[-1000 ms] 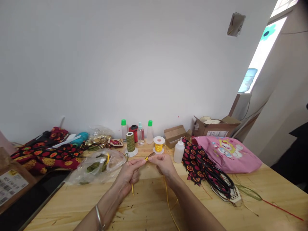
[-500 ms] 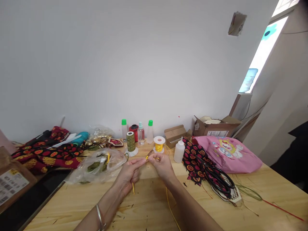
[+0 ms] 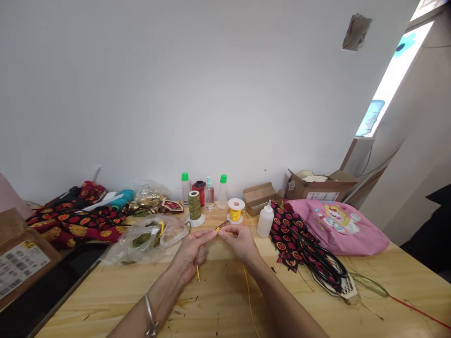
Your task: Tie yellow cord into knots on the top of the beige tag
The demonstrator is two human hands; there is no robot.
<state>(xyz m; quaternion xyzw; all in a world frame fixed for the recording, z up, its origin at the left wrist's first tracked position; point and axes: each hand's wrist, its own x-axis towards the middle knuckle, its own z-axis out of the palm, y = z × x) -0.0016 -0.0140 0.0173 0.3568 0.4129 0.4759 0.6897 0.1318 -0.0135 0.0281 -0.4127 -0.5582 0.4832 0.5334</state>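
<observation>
- White wall fills the upper frame; below it a pale wooden table (image 3: 218,300) runs across the bottom, crowded along its far edge
- My left hand (image 3: 192,251) and right hand (image 3: 241,244) meet at centre frame, fingertips of both pinched narrow on a yellow cord (image 3: 220,228) with a small dark piece at the join; what that piece is I cannot tell
- One cord end hangs below my left hand, a longer run trails down under my right wrist toward the lower edge
- Just behind my hands stand a yellow spool (image 3: 235,211) and an olive spool (image 3: 194,206), with a white squeeze bottle (image 3: 265,220) to the right
- Scissors (image 3: 326,265) lie on patterned cloth at right
- Risk, as I judge it: the pinch is tiny, so the cord could slip free, and the trailing length could snag on my wrist
</observation>
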